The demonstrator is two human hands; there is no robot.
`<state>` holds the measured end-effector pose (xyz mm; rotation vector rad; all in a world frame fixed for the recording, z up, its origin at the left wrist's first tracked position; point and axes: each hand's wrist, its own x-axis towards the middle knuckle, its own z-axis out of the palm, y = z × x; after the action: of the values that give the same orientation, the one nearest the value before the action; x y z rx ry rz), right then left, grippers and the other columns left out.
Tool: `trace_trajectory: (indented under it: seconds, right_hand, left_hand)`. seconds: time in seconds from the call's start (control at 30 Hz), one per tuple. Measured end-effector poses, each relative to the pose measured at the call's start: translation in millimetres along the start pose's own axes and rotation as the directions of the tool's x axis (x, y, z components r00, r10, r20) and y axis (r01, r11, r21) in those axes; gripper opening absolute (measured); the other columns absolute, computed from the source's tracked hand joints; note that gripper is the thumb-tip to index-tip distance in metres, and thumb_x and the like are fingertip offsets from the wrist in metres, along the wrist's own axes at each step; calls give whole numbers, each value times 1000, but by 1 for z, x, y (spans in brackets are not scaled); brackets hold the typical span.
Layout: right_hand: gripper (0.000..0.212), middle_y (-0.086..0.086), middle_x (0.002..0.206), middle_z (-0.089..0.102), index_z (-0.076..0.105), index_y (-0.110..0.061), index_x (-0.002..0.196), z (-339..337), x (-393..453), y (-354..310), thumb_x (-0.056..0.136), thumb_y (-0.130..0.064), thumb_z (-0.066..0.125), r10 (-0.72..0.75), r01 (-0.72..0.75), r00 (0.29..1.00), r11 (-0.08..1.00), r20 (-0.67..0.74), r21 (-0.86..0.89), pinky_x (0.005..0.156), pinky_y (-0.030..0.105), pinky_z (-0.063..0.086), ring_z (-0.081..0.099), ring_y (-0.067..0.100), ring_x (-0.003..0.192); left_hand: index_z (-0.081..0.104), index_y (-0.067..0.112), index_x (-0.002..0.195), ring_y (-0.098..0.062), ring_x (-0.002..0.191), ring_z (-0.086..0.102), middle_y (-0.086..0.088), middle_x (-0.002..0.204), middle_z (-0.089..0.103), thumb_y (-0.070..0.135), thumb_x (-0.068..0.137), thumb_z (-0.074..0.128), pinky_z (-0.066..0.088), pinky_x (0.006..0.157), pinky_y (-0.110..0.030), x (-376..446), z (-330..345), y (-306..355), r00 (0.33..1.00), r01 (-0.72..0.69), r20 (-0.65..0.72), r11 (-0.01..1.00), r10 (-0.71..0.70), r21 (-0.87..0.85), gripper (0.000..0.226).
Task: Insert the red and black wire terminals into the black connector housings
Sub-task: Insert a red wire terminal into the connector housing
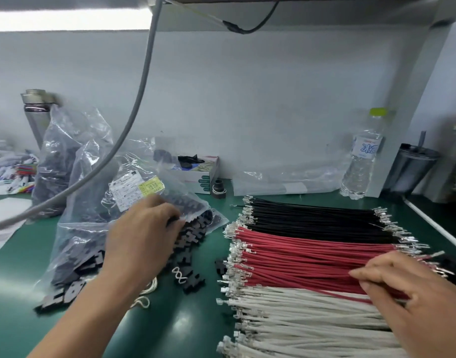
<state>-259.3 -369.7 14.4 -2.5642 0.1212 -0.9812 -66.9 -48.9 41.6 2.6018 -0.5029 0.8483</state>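
Green matting covers the desk (195, 332), with a pale wall behind. On it, the right hand (413, 293) lies over the far ends of the red wires (299, 262), its grip narrow, fingertips pressing into the bundle as if singling one out; whether a wire is already pinched I cannot tell. Just beyond that grip lie the black wires (312, 218), and nearer the person than it, a row of white wires (299, 313). Well to its left, the left hand (141, 241) reaches into the loose black connector housings (193, 239) spilling from a clear bag (92, 202); its fingertips are hidden, so its grip is unclear. The wires look light and limp, their metal terminals (234, 257) thin and easily bent, so hold the insulation just behind a terminal. The housings seem small, rigid and light: pinch one by its sides.
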Motion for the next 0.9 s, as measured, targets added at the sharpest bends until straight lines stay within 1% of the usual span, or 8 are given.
trace_trajectory:
  seconds: [0.07,0.17,0.23,0.3,0.4,0.53,0.73,0.9]
  right_hand:
    - [22,-24,93,61,70,-53,84,4,1,3,81,-33,62,-9,9,1000,1000,-1,3,65,16,40,57,-3,83]
    - [19,-25,94,61,70,-53,91,6,2,10,84,-44,54,-38,38,999,998,0,40,63,17,40,57,-2,82]
    - [22,-25,94,62,68,-54,98,6,3,12,85,-45,54,-44,44,999,997,6,62,62,15,40,58,-1,81]
    - [23,-26,95,61,66,-56,100,7,4,13,85,-46,53,-44,43,999,998,20,50,62,14,40,58,-2,80]
    - [23,-27,96,61,64,-60,100,9,4,15,84,-48,52,-35,33,998,999,45,36,62,15,40,58,-4,81]
    - [23,-26,97,61,64,-62,101,9,2,19,85,-49,53,-11,8,997,999,70,37,62,14,40,59,-4,81]
    - [23,-26,98,62,63,-63,100,12,1,26,86,-48,52,-5,4,998,999,55,32,65,18,43,61,-1,82]
    - [23,-24,96,63,65,-61,99,9,1,22,85,-48,53,-9,8,998,1000,64,16,63,19,42,61,-1,80]
  left_hand:
    - [79,15,93,-32,102,65,-6,116,67,27,88,79,56,81,-44,12,-8,-15,966,-35,-255,999,35,4,13]
    - [78,17,97,-35,137,44,-19,142,53,34,92,74,30,114,-45,41,-20,-49,902,186,-385,981,-194,-59,18]
    - [79,22,98,-36,139,43,-16,148,49,46,86,77,28,119,-45,55,-22,-82,797,460,-333,864,-504,-207,27]
    - [79,21,101,-29,116,63,-12,126,66,48,81,80,51,104,-39,63,-26,-105,647,609,-154,627,-747,-486,34]
    - [77,5,110,-21,85,69,-13,97,75,20,79,88,58,77,-24,72,-27,-117,561,619,134,307,-817,-723,36]
    - [79,8,105,-20,80,69,-15,101,77,18,77,89,58,85,-35,81,-28,-104,635,569,155,323,-757,-756,31]
    - [77,17,81,-4,72,73,5,73,77,32,57,86,58,73,-18,79,-57,-50,786,257,44,261,-617,-931,30]
    - [76,21,87,-10,79,71,6,75,76,20,81,84,60,83,-22,71,-63,-24,843,81,-140,379,-520,-922,10]
